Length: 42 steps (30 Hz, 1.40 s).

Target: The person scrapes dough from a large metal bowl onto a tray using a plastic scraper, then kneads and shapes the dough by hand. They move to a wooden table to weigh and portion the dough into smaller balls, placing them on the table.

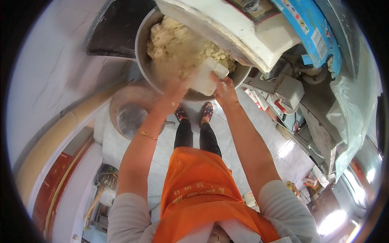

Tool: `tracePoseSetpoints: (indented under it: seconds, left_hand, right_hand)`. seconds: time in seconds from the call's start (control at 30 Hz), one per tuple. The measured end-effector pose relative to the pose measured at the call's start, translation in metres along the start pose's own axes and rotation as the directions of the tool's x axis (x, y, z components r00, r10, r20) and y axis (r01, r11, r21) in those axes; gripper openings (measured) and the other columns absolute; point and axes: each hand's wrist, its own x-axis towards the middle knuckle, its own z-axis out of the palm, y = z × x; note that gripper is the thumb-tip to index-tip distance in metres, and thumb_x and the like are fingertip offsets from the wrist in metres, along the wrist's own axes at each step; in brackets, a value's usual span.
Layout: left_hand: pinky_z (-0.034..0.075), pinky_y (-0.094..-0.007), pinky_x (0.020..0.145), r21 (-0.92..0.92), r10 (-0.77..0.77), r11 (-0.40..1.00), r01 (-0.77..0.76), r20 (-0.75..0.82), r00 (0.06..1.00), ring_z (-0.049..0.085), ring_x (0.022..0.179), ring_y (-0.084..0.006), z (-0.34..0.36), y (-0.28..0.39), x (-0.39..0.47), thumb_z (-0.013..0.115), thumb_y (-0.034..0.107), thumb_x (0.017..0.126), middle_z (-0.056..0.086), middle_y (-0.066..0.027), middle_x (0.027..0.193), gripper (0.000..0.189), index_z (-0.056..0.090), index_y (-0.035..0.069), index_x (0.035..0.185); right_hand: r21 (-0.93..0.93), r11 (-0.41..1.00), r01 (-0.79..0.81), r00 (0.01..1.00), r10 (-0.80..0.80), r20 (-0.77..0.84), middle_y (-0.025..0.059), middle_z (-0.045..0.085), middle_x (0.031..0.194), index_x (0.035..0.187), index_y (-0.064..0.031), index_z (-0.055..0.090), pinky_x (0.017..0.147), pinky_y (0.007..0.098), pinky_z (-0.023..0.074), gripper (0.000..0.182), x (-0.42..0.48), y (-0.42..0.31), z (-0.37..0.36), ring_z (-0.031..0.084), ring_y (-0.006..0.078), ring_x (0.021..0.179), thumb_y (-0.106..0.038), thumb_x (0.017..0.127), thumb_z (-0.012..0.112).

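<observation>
A large round metal mixing bowl [140,50] holds a mass of pale, crumbly dough [170,36]. My right hand [225,89], dusted with white, grips a flat white plastic piece [203,79] over the near rim; whether it is a scraper or a small container is unclear. Just left of it, my left hand [174,91] reaches over the same rim, its fingers smeared by blur. Whether it touches the plastic piece or holds anything cannot be made out. Haze blurs the middle of the dough.
A white mixer housing [218,21] overhangs the bowl's far right side. On the floor to the left stands a wide round tub [121,100]. Machinery with a red-handled part [279,105] lines the right, beside clear plastic sheeting [352,100]. A yellowish rail [60,130] runs along the left.
</observation>
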Motion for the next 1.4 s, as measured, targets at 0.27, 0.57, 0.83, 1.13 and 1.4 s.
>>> tracePoseSetpoints:
  seconds: [0.27,0.57,0.83,1.13,1.4]
  left_hand:
    - [0.005,-0.0458,0.114,0.235,0.155,0.951,-0.200,0.196,0.968,0.019,0.139,-0.0295,-0.011,0.017,0.005,0.023,0.046,0.098,0.047,-0.0022,0.138,0.054,0.051,0.015,0.132]
    - [0.017,-0.0432,0.111,-0.312,-0.013,0.949,0.046,0.104,0.994,0.031,0.134,-0.0281,0.002,-0.003,0.019,0.021,0.060,0.094,0.039,-0.0097,0.142,0.069,0.033,0.013,0.142]
    - [0.024,-0.0470,0.106,-0.475,-0.221,0.867,0.152,-0.092,0.971,0.029,0.132,-0.0298,-0.022,-0.042,0.024,0.014,0.069,0.089,0.042,-0.0140,0.139,0.082,0.040,0.009,0.139]
    - [0.032,-0.0501,0.102,-0.998,-0.458,-0.063,0.008,0.036,0.888,0.044,0.117,-0.0352,0.019,0.019,0.019,0.032,0.066,0.088,0.052,-0.0200,0.123,0.080,0.041,0.002,0.136]
    - [0.033,-0.0498,0.101,-0.943,-0.227,-0.333,-0.031,0.048,0.973,0.046,0.116,-0.0326,0.041,-0.018,0.009,0.041,0.063,0.086,0.051,-0.0162,0.126,0.079,0.040,0.003,0.136]
  right_hand:
    - [0.678,0.614,-0.405,0.897,0.123,0.425,0.0108,0.064,0.097,0.089,-0.0022,0.056,0.073,0.0330,0.0514,0.015,-0.020,-0.100,-0.010,0.062,0.0172,0.087,-0.009,0.083,0.068]
    - [-0.125,0.992,-0.027,0.944,0.067,0.324,0.0034,0.065,0.094,0.097,-0.0009,0.064,0.069,0.0294,0.0474,0.022,-0.024,-0.068,-0.006,0.058,0.0110,0.082,-0.021,0.089,0.063]
    - [-0.698,0.648,0.303,0.953,-0.200,0.228,0.0136,0.062,0.090,0.105,-0.0076,0.063,0.071,0.0404,0.0494,0.027,-0.041,-0.101,0.006,0.059,0.0329,0.079,-0.014,0.079,0.062]
    - [-0.565,0.524,0.637,0.770,-0.465,0.437,0.0134,0.057,0.095,0.101,-0.0078,0.062,0.074,0.0396,0.0500,0.030,-0.030,-0.098,0.018,0.056,0.0325,0.091,-0.009,0.071,0.065]
    - [-0.751,0.539,0.381,0.923,-0.274,0.271,0.0146,0.059,0.091,0.096,-0.0043,0.062,0.069,0.0389,0.0512,0.020,-0.017,-0.089,0.032,0.060,0.0317,0.086,-0.019,0.084,0.058]
